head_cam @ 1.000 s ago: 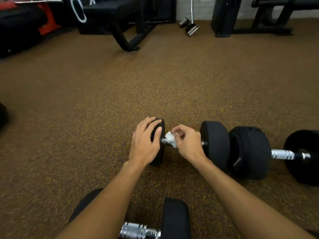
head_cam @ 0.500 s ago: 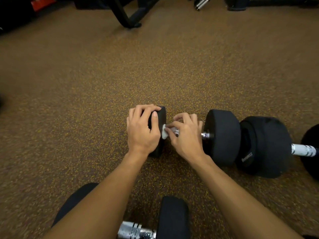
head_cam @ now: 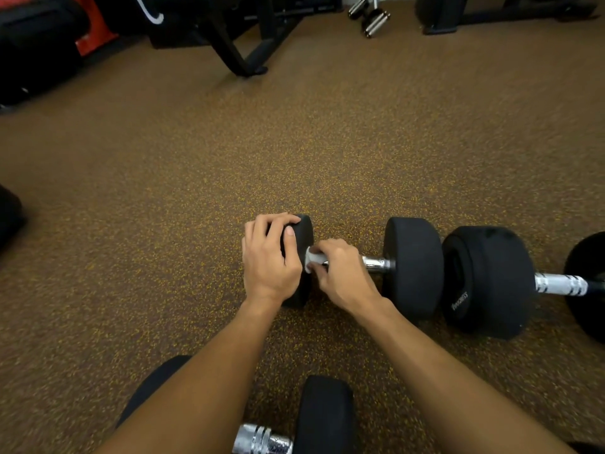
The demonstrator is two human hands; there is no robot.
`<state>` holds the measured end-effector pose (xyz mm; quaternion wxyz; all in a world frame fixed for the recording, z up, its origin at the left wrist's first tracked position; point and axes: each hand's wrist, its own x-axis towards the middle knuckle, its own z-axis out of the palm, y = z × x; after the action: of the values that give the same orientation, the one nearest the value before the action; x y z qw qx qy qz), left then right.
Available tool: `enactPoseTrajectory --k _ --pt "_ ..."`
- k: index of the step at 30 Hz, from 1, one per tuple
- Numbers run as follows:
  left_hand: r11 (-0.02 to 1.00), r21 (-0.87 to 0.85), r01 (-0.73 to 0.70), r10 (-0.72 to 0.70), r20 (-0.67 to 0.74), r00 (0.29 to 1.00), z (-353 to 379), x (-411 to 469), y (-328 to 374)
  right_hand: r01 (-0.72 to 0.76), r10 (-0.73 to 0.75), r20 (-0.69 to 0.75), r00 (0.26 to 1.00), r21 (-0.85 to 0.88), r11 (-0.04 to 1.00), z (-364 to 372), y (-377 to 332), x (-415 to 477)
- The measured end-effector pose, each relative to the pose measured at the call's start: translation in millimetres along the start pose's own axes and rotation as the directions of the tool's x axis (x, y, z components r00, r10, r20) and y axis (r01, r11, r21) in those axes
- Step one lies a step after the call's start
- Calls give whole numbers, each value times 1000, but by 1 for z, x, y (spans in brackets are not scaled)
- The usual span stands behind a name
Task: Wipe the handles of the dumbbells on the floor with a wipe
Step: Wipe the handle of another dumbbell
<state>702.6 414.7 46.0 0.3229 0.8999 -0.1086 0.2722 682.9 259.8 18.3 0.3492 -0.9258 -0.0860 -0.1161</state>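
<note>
A black dumbbell (head_cam: 412, 267) with a chrome handle (head_cam: 376, 263) lies on the floor in front of me. My left hand (head_cam: 270, 260) grips its left weight head (head_cam: 302, 231), fingers curled over the top. My right hand (head_cam: 340, 273) holds a white wipe (head_cam: 312, 258) wrapped on the left end of the handle, next to that head. A second dumbbell (head_cam: 487, 280) with a silver handle (head_cam: 559, 284) lies end to end to the right. A third dumbbell (head_cam: 324, 417) with its chrome handle (head_cam: 262, 440) lies close to me at the bottom, partly hidden by my forearms.
The brown speckled floor (head_cam: 196, 191) stretches ahead. A black bench frame (head_cam: 235, 50) stands at the back, chrome bar ends (head_cam: 373, 18) lie at the back centre, more machine bases (head_cam: 458, 18) at the back right, and dark and red gear (head_cam: 49, 44) at the back left.
My right hand slid the wipe left along the handle to the left weight head, baring chrome on the right. My left hand's fingers curled further over the head. The camera tilted down, then up.
</note>
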Motion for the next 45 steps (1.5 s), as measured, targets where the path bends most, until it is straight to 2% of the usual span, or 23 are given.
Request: enactPoseTrajectory --k 4,9,13,18,22,27,32,37,41,45 --pt "1000 -8 -8 8 -9 1000 3 1 -1 68 -69 -94 993 -13 998 10 2 -11" --pt "1000 -11 -21 21 -23 1000 2 -1 -4 66 -53 -167 985 75 995 10 -3 -12" --pt "1000 -13 -27 26 -33 999 2 -2 -4 -24 39 -169 985 86 996 7 -11 0" --pt "1000 -14 -21 20 -25 999 2 -2 -2 38 -34 -170 985 19 999 8 -12 -11" --pt "1000 -2 -14 14 -19 1000 1 -2 -2 -107 121 -147 982 99 989 7 -12 3" --pt "999 -19 -26 25 -38 999 3 0 -2 98 -107 -146 983 -69 993 12 -6 -11" --pt "1000 -9 -10 10 -25 1000 2 -1 -2 11 -14 -222 975 -12 1000 13 -8 -1" --pt "1000 -13 -9 9 -33 999 2 -1 -2 150 -155 -167 974 -43 988 14 6 -12" --pt "1000 -14 -8 7 -32 999 1 -3 -1 96 -86 -275 958 22 995 9 11 -17" --pt "1000 -9 -4 4 -26 1000 1 -2 -1 68 -66 -219 973 2 998 13 2 -12"
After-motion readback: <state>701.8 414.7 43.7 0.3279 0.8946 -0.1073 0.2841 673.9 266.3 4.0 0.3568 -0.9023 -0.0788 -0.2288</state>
